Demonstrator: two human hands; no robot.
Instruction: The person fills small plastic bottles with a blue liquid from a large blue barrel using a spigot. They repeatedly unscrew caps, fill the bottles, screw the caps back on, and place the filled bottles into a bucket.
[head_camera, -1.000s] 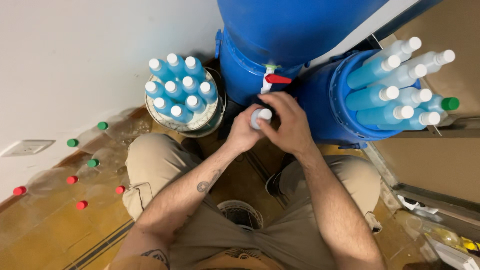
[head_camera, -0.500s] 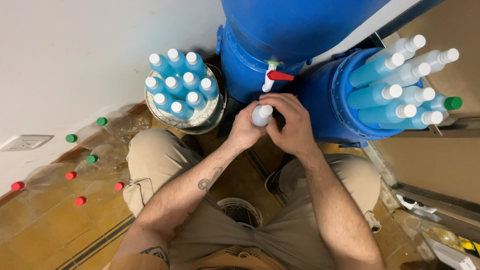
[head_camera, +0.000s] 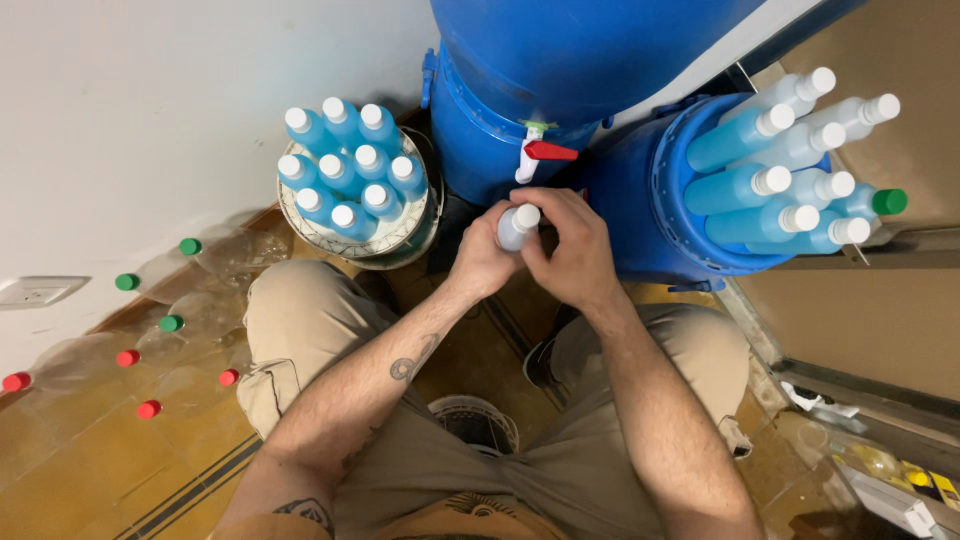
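Crowding both hands: barrel tap, bottle-filled buckets.

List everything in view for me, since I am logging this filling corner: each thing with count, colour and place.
Bottle in hands: one, pale with white cap, centre, below the tap.
Tap: one, white with red lever, on the big drum.
Big drum: one, blue, top centre.
Second drum: one, blue, right, bottles on top.
Capped bottles on drum: about nine, blue, white caps, one green.
Bottles on bucket: ten, blue, white caps, left of the big drum.
Clear bottles on floor: several, red or green caps, far left.
Left hand: grips the bottle.
Right hand: at the bottle's cap.
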